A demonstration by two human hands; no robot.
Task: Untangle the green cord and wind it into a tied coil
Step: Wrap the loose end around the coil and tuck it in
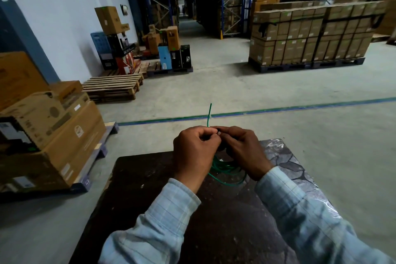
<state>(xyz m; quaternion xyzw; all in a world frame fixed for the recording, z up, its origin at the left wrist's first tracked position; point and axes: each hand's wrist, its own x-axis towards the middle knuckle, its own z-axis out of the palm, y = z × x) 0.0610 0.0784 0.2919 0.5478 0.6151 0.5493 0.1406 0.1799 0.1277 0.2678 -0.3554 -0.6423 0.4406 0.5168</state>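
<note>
Head view — one item, in hand. You held the green cord (225, 169) between both hands above the dark table (150, 178): left hand (196, 152) curled shut, fingertips pinching the cord, right hand (242, 150) closed against it, thumb and forefinger meeting the left's. Step judged: tying off the coil. To do it well, you needed to keep the pinch tight where the fingertips met and draw the free end snug round the bundle, not letting the loops spring apart.

Cord: thin, bright green, stiffish — several loops hanging below and between your wrists, one short end standing upright just beyond your knuckles.
</note>
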